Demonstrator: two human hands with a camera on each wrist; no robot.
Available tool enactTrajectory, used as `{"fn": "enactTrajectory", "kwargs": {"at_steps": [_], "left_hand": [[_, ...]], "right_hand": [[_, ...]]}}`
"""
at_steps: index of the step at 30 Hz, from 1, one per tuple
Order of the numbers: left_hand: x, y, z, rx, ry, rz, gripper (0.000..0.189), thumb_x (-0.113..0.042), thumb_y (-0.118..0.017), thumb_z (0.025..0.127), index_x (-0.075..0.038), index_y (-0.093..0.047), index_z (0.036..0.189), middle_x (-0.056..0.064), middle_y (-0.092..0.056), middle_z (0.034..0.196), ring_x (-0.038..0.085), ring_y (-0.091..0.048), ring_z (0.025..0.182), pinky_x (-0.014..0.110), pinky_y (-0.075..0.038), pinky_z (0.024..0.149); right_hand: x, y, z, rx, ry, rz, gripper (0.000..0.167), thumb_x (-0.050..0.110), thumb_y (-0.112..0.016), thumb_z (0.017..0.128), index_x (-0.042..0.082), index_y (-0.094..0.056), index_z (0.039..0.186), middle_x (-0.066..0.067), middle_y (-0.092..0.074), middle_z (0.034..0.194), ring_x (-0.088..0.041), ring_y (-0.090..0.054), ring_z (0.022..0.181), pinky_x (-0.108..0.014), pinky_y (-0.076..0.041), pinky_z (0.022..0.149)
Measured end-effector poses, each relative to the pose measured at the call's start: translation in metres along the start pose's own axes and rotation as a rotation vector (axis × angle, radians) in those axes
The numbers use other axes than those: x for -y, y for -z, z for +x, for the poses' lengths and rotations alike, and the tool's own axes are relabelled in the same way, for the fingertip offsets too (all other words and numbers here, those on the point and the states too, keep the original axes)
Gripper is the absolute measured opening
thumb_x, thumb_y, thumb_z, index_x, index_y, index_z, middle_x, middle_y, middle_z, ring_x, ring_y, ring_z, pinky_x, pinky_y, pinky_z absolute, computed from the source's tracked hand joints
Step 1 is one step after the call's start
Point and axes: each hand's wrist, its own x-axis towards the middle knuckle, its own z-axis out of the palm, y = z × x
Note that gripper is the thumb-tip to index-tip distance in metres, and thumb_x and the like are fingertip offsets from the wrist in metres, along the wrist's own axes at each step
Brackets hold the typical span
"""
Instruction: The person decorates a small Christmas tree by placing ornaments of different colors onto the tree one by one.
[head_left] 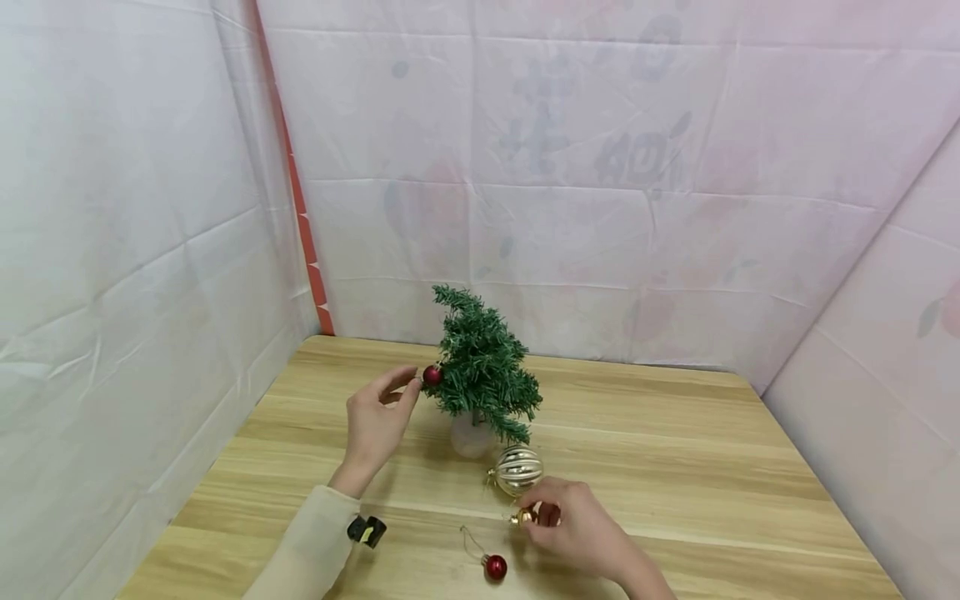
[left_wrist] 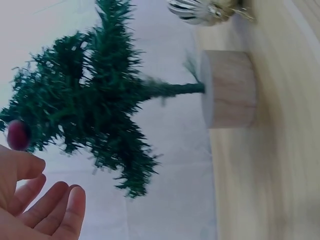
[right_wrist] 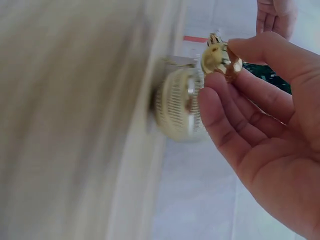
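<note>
By the Christmas tree [head_left: 483,367], red bauble [head_left: 432,376] may fall if poorly hooked.
Right hand [head_left: 576,527] pinches gold bauble [head_left: 527,517]; left hand [head_left: 377,419], can't tell.

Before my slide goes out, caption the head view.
Left hand near a red ball beside a green tree; right hand pinching a small gold ball.

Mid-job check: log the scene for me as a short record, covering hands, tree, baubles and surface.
Left hand: beside a dark red bauble; grip on it unclear
Right hand: pinches a small gold bauble
Tree: green, standing on a pale round base
Dark red bauble: at the tree's left edge in the head view
Large gold bauble: ribbed, lying in front of the tree
Loose red bauble: lying nearest the camera, cord attached
Surface: wood-grain table
</note>
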Motion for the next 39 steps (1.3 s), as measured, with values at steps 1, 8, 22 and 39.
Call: {"fn": "enactTrajectory", "kwargs": {"at_steps": [1, 8, 22, 39], "left_hand": [[-0.003, 0.0, 0.001, -0.007, -0.001, -0.008, 0.023, -0.01, -0.076, 0.097, -0.006, -0.079, 0.12, 0.015, -0.079, 0.116, 0.033, -0.078, 0.095, 0.016, -0.06, 0.077], [-0.022, -0.001, 0.0, -0.06, -0.06, -0.036, 0.02, -0.012, -0.076, 0.098, -0.007, -0.079, 0.118, 0.012, -0.08, 0.113, 0.029, -0.078, 0.088, 0.015, -0.058, 0.072], [-0.048, -0.002, -0.003, -0.115, -0.245, 0.017, 0.019, -0.006, -0.075, 0.097, -0.008, -0.08, 0.115, 0.01, -0.081, 0.106, 0.024, -0.077, 0.085, 0.014, -0.056, 0.079], [-0.078, -0.024, -0.015, 0.153, -0.376, -0.042, 0.013, -0.007, -0.072, 0.099, -0.01, -0.081, 0.108, 0.003, -0.08, 0.098, 0.011, -0.073, 0.083, 0.023, -0.06, 0.076]], "right_hand": [[0.002, 0.002, 0.001, -0.018, 0.015, 0.0, 0.022, 0.006, -0.082, 0.087, 0.009, -0.078, 0.109, 0.001, -0.075, 0.101, 0.004, -0.061, 0.079, -0.02, -0.058, 0.066], [0.015, 0.013, 0.009, -0.161, 0.115, -0.033, 0.021, 0.003, -0.082, 0.087, 0.011, -0.078, 0.106, 0.003, -0.075, 0.1, 0.003, -0.062, 0.078, -0.023, -0.06, 0.066], [0.041, 0.036, 0.031, -0.338, 0.239, -0.066, 0.029, -0.002, -0.081, 0.086, 0.017, -0.078, 0.108, 0.006, -0.075, 0.099, -0.001, -0.064, 0.078, -0.027, -0.06, 0.067], [0.063, 0.054, 0.055, -0.451, 0.408, -0.08, 0.038, -0.006, -0.082, 0.083, 0.013, -0.077, 0.116, 0.0, -0.076, 0.102, -0.011, -0.066, 0.081, -0.022, -0.057, 0.074]]}}
